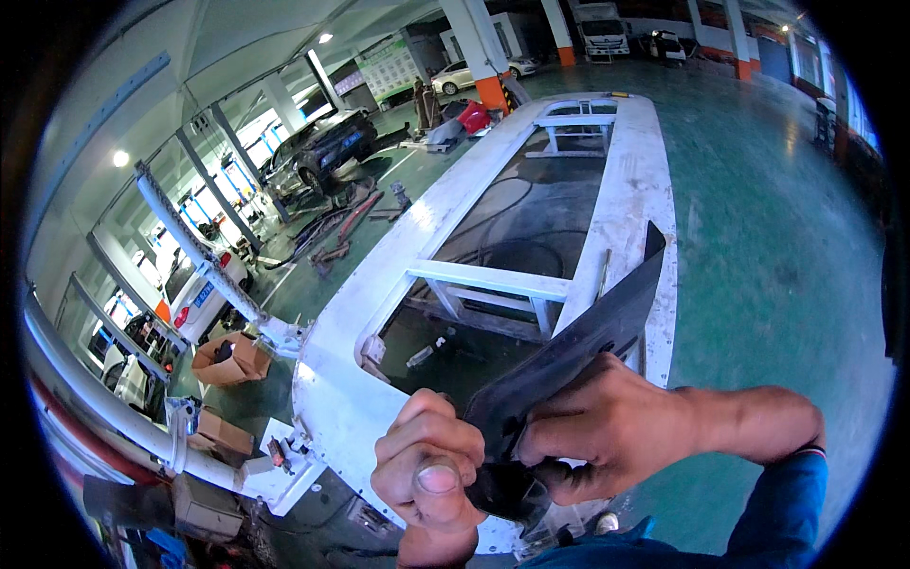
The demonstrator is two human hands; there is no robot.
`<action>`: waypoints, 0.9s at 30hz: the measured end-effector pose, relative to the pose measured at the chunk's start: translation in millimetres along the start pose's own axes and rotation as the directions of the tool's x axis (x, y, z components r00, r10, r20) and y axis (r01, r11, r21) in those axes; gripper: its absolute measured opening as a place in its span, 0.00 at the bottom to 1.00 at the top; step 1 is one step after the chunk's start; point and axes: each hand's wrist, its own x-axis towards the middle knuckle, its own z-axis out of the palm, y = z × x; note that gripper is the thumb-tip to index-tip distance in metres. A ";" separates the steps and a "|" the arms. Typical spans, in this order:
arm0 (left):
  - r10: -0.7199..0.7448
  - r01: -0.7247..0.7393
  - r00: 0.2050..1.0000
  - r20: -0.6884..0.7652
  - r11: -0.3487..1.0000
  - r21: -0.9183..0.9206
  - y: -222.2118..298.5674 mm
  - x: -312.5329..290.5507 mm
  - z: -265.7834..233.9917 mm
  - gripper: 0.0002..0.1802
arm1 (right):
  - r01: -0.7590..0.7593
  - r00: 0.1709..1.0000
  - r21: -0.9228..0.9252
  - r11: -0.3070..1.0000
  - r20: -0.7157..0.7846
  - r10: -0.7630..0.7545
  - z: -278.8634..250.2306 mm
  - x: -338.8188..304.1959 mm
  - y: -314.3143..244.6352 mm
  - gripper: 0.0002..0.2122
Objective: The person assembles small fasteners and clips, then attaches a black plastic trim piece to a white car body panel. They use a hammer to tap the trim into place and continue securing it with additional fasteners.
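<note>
Green workshop floor (758, 237) spreads beneath a long white frame (626, 199). Near its close end, both hands grip a dark flat strip (578, 341): the left hand (427, 465) clenched on its lower end, the right hand (607, 427) pinching alongside, apparently steadying it up toward the right.

Your left hand (428, 469) is curled in a fist, thumb up, pinching the near end of a long black strip (569, 351). Your right hand (607, 431) grips the same strip, just beside the left fingers. The strip sticks up and away past your right fingers. Beyond and below your fingers lies a big white metal frame (626, 204) over a green floor (768, 247). Far past your left fingers sits a dark car (318, 147).
</note>
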 end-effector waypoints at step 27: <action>0.098 -0.097 0.995 -0.028 0.995 0.016 0.0 3.1 -14.6 0.28 | -0.359 0.930 0.296 0.885 0.194 0.312 -3.7 9.5 -9.8 0.15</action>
